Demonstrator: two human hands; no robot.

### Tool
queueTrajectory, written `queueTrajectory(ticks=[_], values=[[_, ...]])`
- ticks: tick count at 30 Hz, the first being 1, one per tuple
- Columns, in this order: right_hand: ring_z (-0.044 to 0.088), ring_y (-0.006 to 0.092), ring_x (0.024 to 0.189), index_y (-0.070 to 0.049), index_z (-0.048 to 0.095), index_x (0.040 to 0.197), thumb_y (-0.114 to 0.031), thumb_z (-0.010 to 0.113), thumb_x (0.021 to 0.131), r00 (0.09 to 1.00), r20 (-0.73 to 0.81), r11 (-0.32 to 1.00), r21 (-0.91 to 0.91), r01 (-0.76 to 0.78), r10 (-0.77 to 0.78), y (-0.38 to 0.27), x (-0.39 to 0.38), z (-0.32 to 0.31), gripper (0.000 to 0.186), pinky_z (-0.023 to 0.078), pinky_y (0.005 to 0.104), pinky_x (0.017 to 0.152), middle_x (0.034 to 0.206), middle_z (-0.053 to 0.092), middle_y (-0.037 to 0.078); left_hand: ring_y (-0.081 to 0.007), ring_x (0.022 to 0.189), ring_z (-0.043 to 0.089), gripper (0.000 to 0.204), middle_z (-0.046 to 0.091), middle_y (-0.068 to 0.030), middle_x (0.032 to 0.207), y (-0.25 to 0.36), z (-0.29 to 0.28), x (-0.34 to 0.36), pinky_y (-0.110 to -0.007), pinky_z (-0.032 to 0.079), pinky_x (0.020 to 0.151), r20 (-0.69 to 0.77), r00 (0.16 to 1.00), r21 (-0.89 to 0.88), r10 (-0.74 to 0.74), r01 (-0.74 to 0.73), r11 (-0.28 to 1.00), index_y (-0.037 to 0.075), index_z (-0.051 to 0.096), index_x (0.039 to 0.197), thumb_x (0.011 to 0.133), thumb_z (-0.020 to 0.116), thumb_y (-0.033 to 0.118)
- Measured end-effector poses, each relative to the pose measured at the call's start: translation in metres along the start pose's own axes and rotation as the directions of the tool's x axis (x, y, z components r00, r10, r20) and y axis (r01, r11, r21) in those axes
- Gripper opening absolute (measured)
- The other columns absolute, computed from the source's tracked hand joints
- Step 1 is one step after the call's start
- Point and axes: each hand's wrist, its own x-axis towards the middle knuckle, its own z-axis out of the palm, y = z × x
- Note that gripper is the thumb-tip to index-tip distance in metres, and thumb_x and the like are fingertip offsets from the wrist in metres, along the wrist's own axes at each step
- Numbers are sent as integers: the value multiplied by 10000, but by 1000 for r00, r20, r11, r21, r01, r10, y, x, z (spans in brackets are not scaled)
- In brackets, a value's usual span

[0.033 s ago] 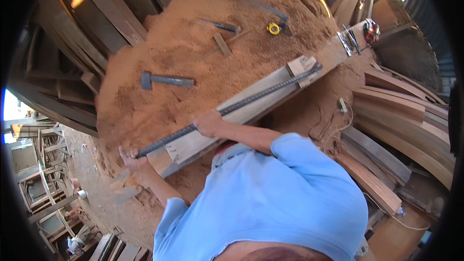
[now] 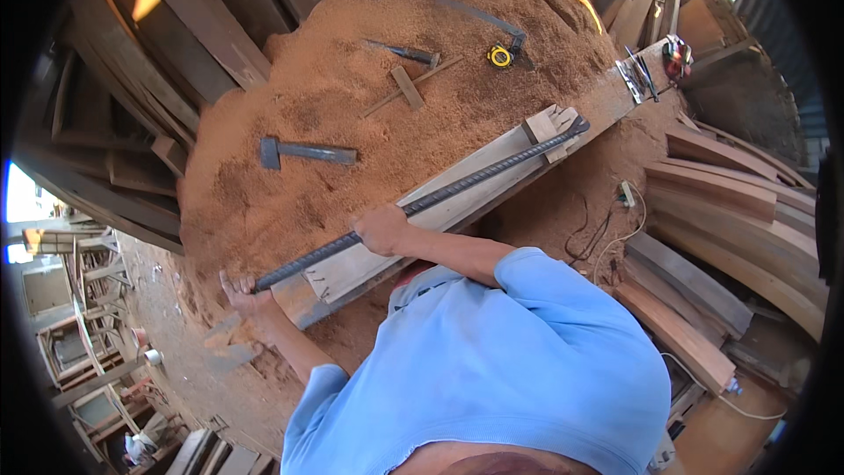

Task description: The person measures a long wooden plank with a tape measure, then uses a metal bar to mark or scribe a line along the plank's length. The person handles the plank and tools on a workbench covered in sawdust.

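A long dark ribbed steel bar [image 2: 475, 178] slants from lower left to upper right, over a pale wooden plank [image 2: 352, 274]. My right hand [image 2: 382, 229] is closed around the bar near its middle. At the bar's lower left end is my left hand [image 2: 244, 295], its fingers stretched up and apart, with the bar's end against or close by the palm. The bar's flared far end [image 2: 578, 126] lies over a small wood block [image 2: 547, 134] at the plank's upper end. Nails stick out of the plank's near end.
On the sawdust heap [image 2: 325, 44] lie a hammer [image 2: 308, 151], a chisel-like tool [image 2: 403, 53], crossed wood strips [image 2: 407, 88], a metal square [image 2: 479, 10] and a yellow tape measure [image 2: 500, 55]. Stacked timber [image 2: 703, 189] and a pale cord [image 2: 640, 211] are at the right.
The whole view has shifted very slightly. My hands, the bar and the plank keep the same places relative to each other.
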Motion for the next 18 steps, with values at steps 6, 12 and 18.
queueTrajectory(ticks=[6, 12, 18], values=[[726, 338, 899, -66, 735, 951, -152, 539, 859, 993, 113, 999, 18, 31, -33, 11, 16, 12, 234, 569, 461, 731, 942, 743, 166, -67, 445, 344, 125, 311, 59, 523, -33, -33, 23, -236, 372, 419, -20, 998, -138, -67, 64, 988, 74, 605, 957, 1003, 536, 167], [730, 322, 884, -85, 743, 968, -128, 569, 832, 975, 220, 998, -60, -5, 18, 16, 27, 40, 225, 567, 459, 714, 927, 746, 155, -145, 592, 513, 171, 481, 13, 636, -54, -72, 44, -325, 487, 588, -111, 960, 79, -258, 267, 960, 49, 601, 1019, 953, 632, 203], [726, 329, 895, -87, 741, 988, -116, 685, 726, 983, 182, 999, 19, -32, 28, 25, 42, 46, 270, 561, 465, 716, 918, 743, 145, -320, 963, 632, 425, 635, -158, 1054, -68, -40, 47, -421, 501, 870, 116, 910, 983, 398, -46, -180, 20, 577, 1206, 905, 688, 299]])
